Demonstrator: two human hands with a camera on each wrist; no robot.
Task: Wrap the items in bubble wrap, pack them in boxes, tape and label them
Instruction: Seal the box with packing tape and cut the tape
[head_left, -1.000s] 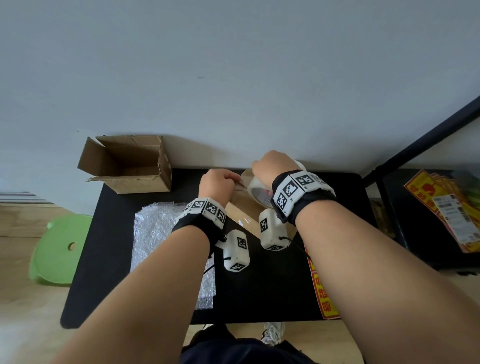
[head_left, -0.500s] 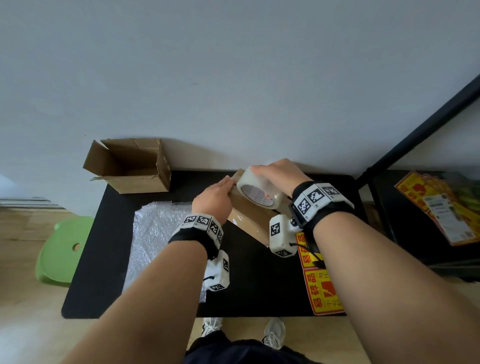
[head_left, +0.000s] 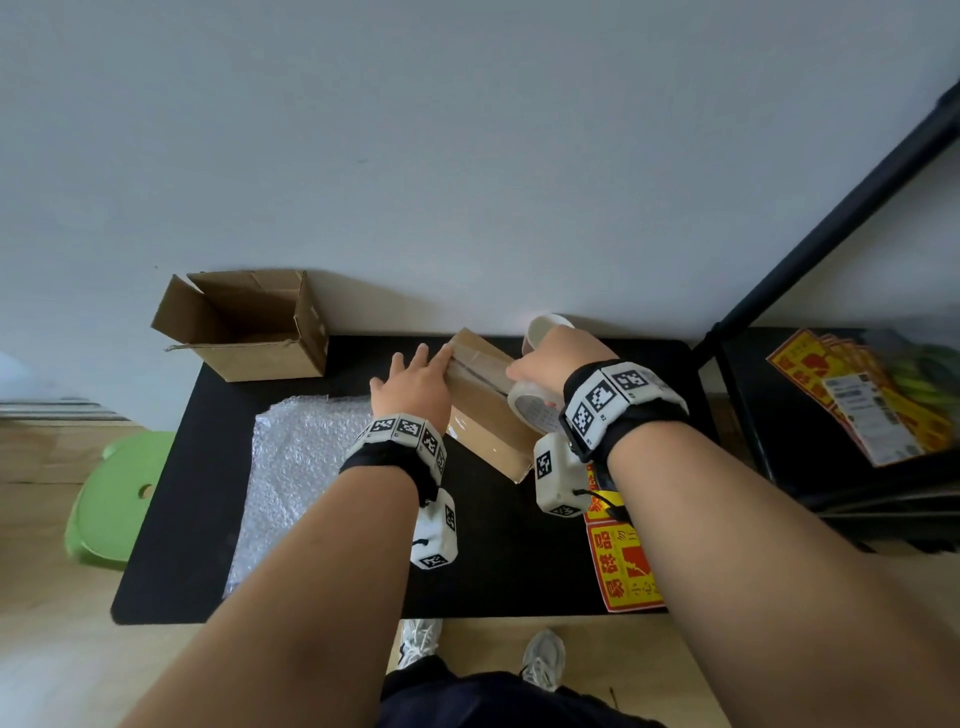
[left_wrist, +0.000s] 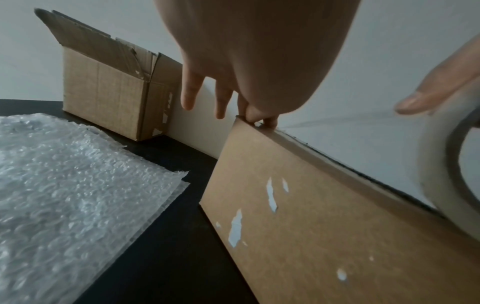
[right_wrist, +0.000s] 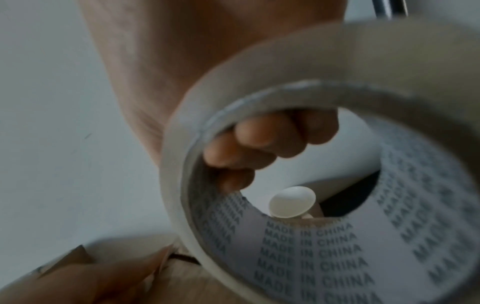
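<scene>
The closed cardboard box (head_left: 485, 410) lies on the black mat (head_left: 322, 571) between the two hands, and the left hand (head_left: 413, 392) rests against its far left edge with the fingers extended and spread, the fingertips (left_wrist: 262, 119) pressing on the top far corner. The right hand (head_left: 553, 358) grips the tape roll (head_left: 535, 408) over the right side of the box, its fingers (right_wrist: 259, 144) curled through the core. A sheet of bubble wrap (head_left: 296, 478) lies flat just left of the left hand, and an open cardboard box (head_left: 249, 327) stands beyond it, well left of both hands.
</scene>
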